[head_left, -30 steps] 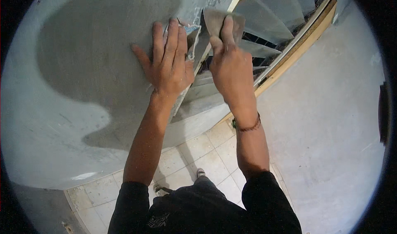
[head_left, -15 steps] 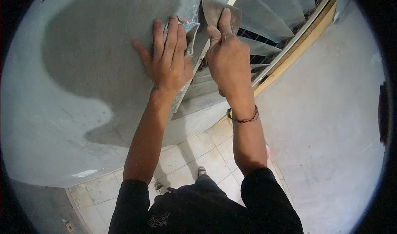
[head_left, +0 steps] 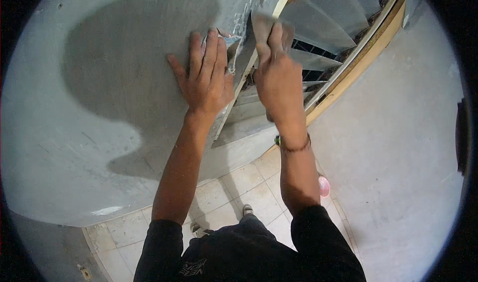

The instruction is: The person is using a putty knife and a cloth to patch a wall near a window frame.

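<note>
Against the grey wall [head_left: 119, 72], my left hand [head_left: 206, 80] lies with its fingers nearly flat. Under and between those fingers is a crumpled, torn piece of sandpaper [head_left: 232, 42] with some blue on its back. My right hand [head_left: 280, 82] grips a putty knife, index finger stretched along its wide, dusty blade [head_left: 260, 25]. The blade is somewhat blurred and lies at the wall's corner beside the window opening. Most of the handle is hidden in my fist; its end shows below the palm.
Slanted glass louvre slats [head_left: 323, 23] fill the window opening, with a wooden frame [head_left: 356, 58] along their right. Another grey wall [head_left: 393, 157] stands on the right. Below are a tiled floor [head_left: 214, 197], my feet, and a pink bowl-like thing [head_left: 324, 186] near my right arm.
The view has shifted slightly. Both hands sit a little lower in the picture, the putty knife blade having moved down and right. More of the pink thing shows beside my right arm.
</note>
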The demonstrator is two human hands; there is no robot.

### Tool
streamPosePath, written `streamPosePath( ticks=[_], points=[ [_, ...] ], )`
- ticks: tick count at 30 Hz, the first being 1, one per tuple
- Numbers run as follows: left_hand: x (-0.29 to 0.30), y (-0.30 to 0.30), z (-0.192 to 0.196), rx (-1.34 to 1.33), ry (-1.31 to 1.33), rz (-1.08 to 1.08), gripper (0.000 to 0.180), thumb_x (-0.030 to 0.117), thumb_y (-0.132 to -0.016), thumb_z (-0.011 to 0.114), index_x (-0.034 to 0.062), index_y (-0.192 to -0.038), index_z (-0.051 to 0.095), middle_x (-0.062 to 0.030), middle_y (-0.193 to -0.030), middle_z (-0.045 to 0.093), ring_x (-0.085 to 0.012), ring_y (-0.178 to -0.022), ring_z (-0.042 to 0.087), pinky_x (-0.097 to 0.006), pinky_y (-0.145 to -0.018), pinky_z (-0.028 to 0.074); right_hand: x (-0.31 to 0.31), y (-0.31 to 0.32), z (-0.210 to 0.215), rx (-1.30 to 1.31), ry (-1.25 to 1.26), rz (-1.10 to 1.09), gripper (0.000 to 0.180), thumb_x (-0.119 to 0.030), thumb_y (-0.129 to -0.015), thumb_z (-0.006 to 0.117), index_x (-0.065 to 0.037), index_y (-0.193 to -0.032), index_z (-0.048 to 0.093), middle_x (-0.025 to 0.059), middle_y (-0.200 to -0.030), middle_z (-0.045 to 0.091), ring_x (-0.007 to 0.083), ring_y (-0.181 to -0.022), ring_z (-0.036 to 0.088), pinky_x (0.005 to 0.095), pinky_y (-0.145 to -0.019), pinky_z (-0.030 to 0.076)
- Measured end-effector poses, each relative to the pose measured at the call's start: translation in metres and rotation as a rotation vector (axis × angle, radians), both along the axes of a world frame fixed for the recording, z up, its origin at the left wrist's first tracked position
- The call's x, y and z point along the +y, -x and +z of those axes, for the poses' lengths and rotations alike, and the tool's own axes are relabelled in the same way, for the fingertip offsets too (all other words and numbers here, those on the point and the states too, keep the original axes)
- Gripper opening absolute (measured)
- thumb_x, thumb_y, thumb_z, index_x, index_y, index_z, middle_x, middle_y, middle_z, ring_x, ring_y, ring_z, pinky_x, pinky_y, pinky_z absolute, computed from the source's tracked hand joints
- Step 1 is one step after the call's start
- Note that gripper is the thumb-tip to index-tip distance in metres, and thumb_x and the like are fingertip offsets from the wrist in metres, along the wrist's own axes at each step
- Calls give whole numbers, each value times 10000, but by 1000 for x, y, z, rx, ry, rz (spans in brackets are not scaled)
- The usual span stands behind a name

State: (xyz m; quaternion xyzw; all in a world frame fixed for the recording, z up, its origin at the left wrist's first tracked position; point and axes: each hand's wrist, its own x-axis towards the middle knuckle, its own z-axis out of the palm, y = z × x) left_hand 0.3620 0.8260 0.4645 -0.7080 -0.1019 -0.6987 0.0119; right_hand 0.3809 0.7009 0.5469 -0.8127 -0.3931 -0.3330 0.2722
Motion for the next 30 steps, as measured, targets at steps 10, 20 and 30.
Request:
streamPosePath(
  ticks=[10, 20, 30],
  points=[
    [-3, 0, -2, 7, 6, -26, 511, 193, -753, 548, 42, -1241, 516, -60, -1388, 413, -330, -1327, 289, -678, -1006, 3, -1, -15, -13, -89, -73, 1, 515, -229, -902, 470, 62, -1308, 345, 317, -711, 583, 482, -677, 586, 505, -594, 486],
    [0, 1, 1, 77, 23, 5, 478, 235, -849, 511, 41, -1284, 474, -49, -1439, 337, -364, -1351, 219, -705, -986, 10, 1, -17, 7, -67, -118, 39, 501, -249, -908, 469, 63, -1289, 376, 317, -725, 584, 473, -693, 591, 503, -608, 489],
    [-1, -14, 40, 197, -143, 341, 476, 307, -904, 475, 227, -1365, 384, 59, -1462, 274, -373, -1327, 236, -774, -888, 183, -24, -41, -32, 184, -12, 66, 501, -206, -855, 529, 55, -1266, 412, 301, -714, 579, 461, -680, 581, 487, -648, 483]
  ],
)
